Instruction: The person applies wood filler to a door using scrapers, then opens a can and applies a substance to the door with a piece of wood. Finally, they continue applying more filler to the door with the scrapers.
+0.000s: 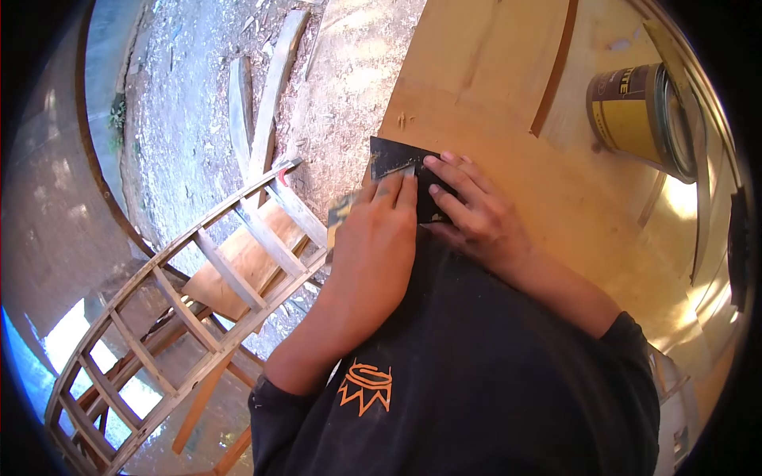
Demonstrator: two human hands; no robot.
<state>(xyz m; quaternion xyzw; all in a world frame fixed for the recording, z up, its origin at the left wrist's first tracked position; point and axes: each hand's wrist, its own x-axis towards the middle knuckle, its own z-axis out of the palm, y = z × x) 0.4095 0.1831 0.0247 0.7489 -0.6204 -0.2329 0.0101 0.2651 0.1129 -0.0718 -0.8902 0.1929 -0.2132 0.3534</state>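
Note:
A stiff-looking black sheet (389, 151) lies at the near left corner of the wooden panel (484, 87), with a pale, crumbly line across it. My left hand (373, 230) presses onto the sheet with its fingers together and bent, and a thin light edge shows at the fingertips. Under that hand's outer side, a yellowish piece with dark patches (341, 214) sticks out; I cannot tell whether it belongs to the sheet. My right hand (480, 210) lies on the sheet's right side, its fingers apart and stretched out.
A yellow and brown can (635, 111) stands on the panel at upper right, near a thin brown strip (556, 71). To the left is a curved, ladder-like wooden frame (230, 274). Beyond it, loose planks (278, 79) lie on ground strewn with chips.

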